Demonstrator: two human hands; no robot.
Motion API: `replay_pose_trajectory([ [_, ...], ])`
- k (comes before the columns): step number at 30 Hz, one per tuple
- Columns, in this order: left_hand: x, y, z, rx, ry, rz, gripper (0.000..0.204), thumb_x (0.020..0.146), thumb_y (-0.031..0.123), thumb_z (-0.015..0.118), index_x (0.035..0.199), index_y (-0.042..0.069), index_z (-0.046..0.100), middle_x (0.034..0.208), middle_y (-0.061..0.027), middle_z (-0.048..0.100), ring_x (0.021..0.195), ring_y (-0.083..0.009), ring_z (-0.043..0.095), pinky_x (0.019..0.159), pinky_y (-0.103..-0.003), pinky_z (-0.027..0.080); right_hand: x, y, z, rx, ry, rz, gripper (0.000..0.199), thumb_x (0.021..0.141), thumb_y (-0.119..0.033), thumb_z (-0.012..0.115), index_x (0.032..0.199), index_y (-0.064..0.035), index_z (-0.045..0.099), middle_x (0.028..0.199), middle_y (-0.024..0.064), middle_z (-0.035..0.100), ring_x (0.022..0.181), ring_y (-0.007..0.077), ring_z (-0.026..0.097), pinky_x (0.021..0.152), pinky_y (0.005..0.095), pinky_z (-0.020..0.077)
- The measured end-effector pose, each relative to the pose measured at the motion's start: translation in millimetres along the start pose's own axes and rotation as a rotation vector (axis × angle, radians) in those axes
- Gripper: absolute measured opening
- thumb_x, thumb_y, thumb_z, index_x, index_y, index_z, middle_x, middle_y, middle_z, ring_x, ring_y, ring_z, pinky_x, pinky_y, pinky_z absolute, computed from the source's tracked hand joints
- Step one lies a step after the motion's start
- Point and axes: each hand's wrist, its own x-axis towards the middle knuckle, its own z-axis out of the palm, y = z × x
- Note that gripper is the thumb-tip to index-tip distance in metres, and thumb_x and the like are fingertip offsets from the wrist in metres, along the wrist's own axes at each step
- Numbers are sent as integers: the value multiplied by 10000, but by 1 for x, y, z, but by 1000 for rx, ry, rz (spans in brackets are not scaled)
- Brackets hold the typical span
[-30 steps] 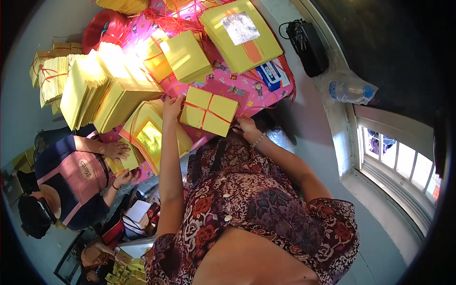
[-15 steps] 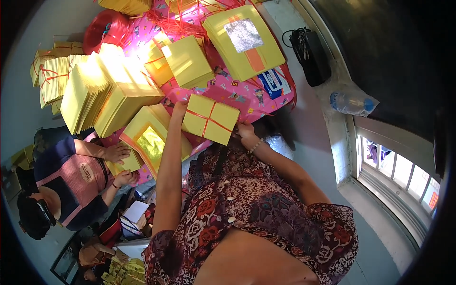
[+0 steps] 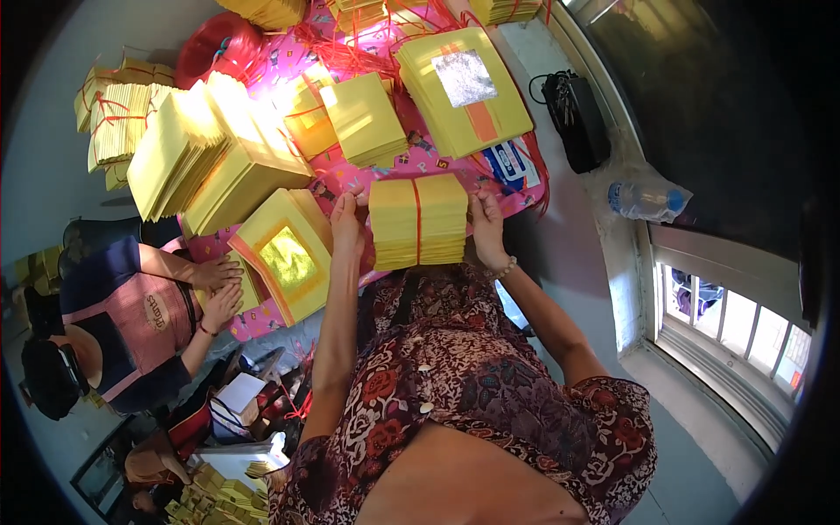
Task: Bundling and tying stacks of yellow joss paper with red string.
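A thick bundle of yellow paper sheets [image 3: 418, 223] is in front of me at the table's near edge, its layered edges facing me. A single red strip shows running down its middle. Beside its left side, a small gap away, my left hand [image 3: 346, 226] is closed with fingers pinched. My right hand [image 3: 487, 229] is also closed, its fingertips close against the bundle's right side. What either pinch holds is too small to make out. Behind the bundle lies a smaller yellow paper stack [image 3: 363, 118]. A larger stack [image 3: 472, 109] with a silver square and orange band lies at the right.
On the pink printed cloth [image 3: 420, 144] stand tall yellow stacks [image 3: 232, 162] and a red strip coil [image 3: 219, 51]. At left, a co-worker's hands [image 3: 219, 284] rest on yellow paper beside a gold-square stack [image 3: 289, 258]. A bagged bottle [image 3: 643, 201] and black object [image 3: 573, 122] lie right.
The bundle has turned so its layered side faces me; the crossed red strips seen before now show as one. My hands have moved to either side of it. The co-worker's hands came together.
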Motion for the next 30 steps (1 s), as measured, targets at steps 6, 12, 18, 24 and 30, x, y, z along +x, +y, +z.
replay_pose_trajectory([
  [6, -1, -6, 0, -171, 32, 173, 274, 1001, 235, 424, 1104, 12, 545, 801, -14, 585, 749, -113, 558, 723, -264, 480, 18, -10, 14, -139, -112, -139, 99, 959, -97, 516, 1000, -36, 582, 864, -6, 588, 806, 68, 544, 731, 223, 456],
  [12, 1, -7, -3, -137, 12, 270, 258, 996, 237, 434, 1062, 22, 560, 753, -1, 549, 701, -114, 532, 689, -256, 464, 35, -9, 20, -163, -138, -175, 106, 944, -63, 523, 971, 3, 602, 870, 16, 605, 848, 87, 576, 787, 222, 458],
  [18, -13, -14, 7, 305, 116, 398, 236, 993, 185, 429, 965, 24, 600, 741, -16, 531, 739, -121, 528, 721, -254, 447, 33, -1, -7, -319, -191, -207, 104, 933, -58, 533, 950, -1, 618, 850, 11, 603, 840, 86, 578, 769, 223, 459],
  [24, -50, 41, 66, 1218, 195, 929, 176, 960, 125, 472, 950, 23, 615, 922, -73, 572, 922, -189, 514, 792, -315, 413, 18, -29, -7, -670, -285, -306, 113, 900, -75, 567, 945, 11, 626, 813, 46, 617, 716, 102, 558, 651, 248, 446],
  [30, -68, 30, 71, 1091, -32, 931, 186, 968, 118, 458, 1046, 48, 612, 826, -50, 568, 805, -157, 527, 739, -286, 418, 19, -31, -9, -745, -277, -189, 131, 889, -91, 572, 940, 18, 625, 845, 81, 645, 775, 154, 621, 687, 277, 464],
])
